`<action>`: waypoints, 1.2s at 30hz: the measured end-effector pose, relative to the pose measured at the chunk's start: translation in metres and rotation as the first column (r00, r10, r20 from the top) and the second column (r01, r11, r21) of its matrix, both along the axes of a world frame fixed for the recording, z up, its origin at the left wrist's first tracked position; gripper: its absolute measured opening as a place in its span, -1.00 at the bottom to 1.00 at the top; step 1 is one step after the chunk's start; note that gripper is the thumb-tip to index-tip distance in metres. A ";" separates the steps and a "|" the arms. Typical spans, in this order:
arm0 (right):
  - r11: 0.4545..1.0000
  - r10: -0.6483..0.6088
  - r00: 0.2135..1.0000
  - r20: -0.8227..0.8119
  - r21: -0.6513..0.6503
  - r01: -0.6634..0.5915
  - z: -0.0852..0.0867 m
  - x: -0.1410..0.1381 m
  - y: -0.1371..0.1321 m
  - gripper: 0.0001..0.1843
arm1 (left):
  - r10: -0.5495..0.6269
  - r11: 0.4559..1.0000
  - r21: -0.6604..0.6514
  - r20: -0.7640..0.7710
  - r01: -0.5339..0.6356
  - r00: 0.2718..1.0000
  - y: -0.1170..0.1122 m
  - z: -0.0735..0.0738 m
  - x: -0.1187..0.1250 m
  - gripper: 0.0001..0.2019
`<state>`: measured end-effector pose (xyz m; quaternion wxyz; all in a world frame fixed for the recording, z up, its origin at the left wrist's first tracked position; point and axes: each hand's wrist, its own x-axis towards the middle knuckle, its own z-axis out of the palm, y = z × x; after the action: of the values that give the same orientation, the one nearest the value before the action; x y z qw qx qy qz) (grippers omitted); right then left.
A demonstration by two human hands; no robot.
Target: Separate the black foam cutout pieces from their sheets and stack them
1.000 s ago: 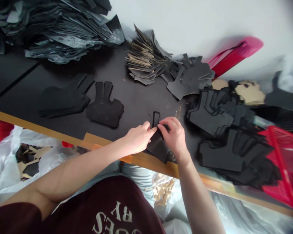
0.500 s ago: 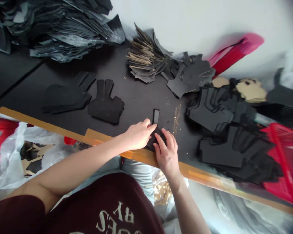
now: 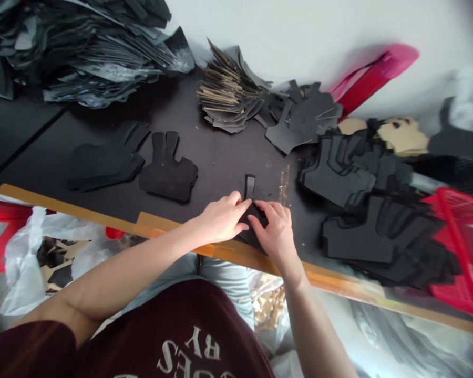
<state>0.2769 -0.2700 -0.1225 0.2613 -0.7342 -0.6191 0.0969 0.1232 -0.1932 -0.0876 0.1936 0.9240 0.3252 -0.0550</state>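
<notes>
Between my hands, near the table's front edge, a flat black cut-out piece lies on the dark tabletop, with its narrow strip (image 3: 249, 186) pointing away from me. My left hand (image 3: 224, 218) pins the base of this strip with the index fingertip, its thumb lower on the piece. From the other side, my right hand (image 3: 275, 226) bends its fingers onto the piece just right of the strip. Much of the piece is hidden beneath both hands. To the left lie a stack of black cut-outs with two prongs (image 3: 169, 173) and another similar stack (image 3: 106, 157).
Several piles of black cut-outs (image 3: 355, 231) cover the right side beside a red basket (image 3: 457, 241). A fanned stack with tan edges (image 3: 224, 100) stands at the back, and a big black heap (image 3: 102, 58) at the back left. Scrap bags (image 3: 27, 262) sit below the table.
My right hand has shifted slightly right and up, its fingers now nearer the strip's base. My left thumb has spread away from the index finger. The view has moved slightly.
</notes>
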 end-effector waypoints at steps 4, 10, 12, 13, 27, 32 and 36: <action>1.000 -0.012 1.000 -0.005 0.014 0.012 -0.001 -0.002 0.001 -0.71 | 0.004 1.000 0.006 0.007 -0.004 1.000 0.000 -0.002 0.000 -0.43; 1.000 -0.013 1.000 0.016 -0.005 0.013 -0.001 0.000 0.003 -0.73 | 0.007 1.000 0.017 0.024 -0.008 1.000 -0.001 -0.004 0.000 -0.43; 1.000 -0.002 1.000 0.012 0.012 0.002 -0.002 0.002 0.004 -0.75 | 0.017 1.000 0.014 0.020 -0.017 1.000 -0.002 -0.004 0.000 -0.43; 1.000 0.012 1.000 0.003 0.023 -0.012 -0.002 0.004 0.004 -0.76 | 0.021 1.000 0.011 0.018 -0.021 1.000 -0.002 -0.004 0.000 -0.43; 0.995 -0.032 0.990 -0.135 -0.093 0.019 -0.006 0.018 0.011 -0.81 | 0.009 1.000 0.019 0.017 -0.009 1.000 -0.002 -0.005 0.000 -0.44; 0.984 -0.054 0.986 -0.160 -0.177 0.025 -0.003 0.021 0.016 -0.80 | 0.010 1.000 0.021 0.010 -0.011 1.000 -0.002 -0.005 0.001 -0.44; 0.982 -0.062 0.989 -0.135 -0.185 0.036 -0.005 0.020 0.017 -0.81 | 0.011 1.000 0.023 0.024 -0.012 1.000 -0.002 -0.005 0.001 -0.44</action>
<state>0.2973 -0.2534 -0.1272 0.2383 -0.7615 -0.5693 0.1981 0.1239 -0.1951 -0.0931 0.1870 0.9249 0.3287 -0.0393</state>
